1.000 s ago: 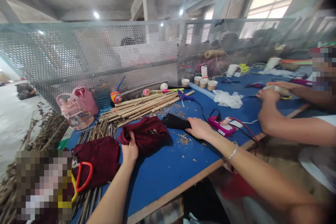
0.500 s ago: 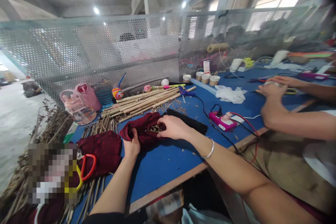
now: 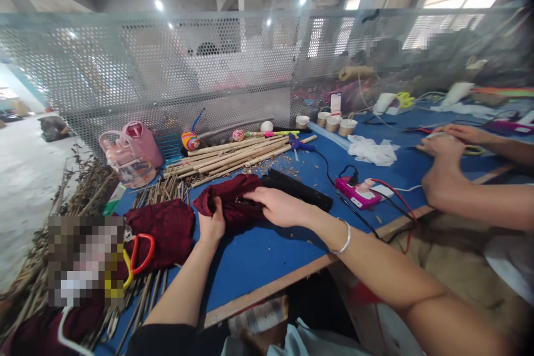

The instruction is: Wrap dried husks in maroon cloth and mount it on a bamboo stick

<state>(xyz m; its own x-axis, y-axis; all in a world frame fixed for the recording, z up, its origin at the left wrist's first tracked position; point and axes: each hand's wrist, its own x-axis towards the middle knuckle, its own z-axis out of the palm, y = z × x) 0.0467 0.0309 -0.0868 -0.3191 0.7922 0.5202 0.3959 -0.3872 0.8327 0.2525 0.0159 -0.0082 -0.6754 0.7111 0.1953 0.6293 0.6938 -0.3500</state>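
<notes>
A dark red cloth (image 3: 238, 186), bunched up, lies on the blue table between my two hands. My left hand (image 3: 212, 226) grips its left end, thumb up against the folds. On the other side my right hand (image 3: 282, 207), with a silver bangle on the wrist, holds the cloth's right part; its fingertips are tucked into the fold and partly hidden. Only a sliver of the twiggy filling shows by those fingers. Just behind sits a black flat strip (image 3: 298, 189). Another dark red cloth piece (image 3: 164, 233) rests left of my left hand, with red-handled scissors (image 3: 144, 253) on it.
Peeled sticks (image 3: 237, 156) and thin twigs (image 3: 167, 189) lie behind. A blue glue gun (image 3: 302, 146) and a magenta power strip (image 3: 357, 193) with cables are to the right. Pink bottles (image 3: 139, 147) stand at left. A co-worker's hands (image 3: 446, 147) work at far right.
My right fingers have moved into the fold, and the cloth now covers most of the filling that showed before. My left hand keeps its grip. The view has shifted slightly.
</notes>
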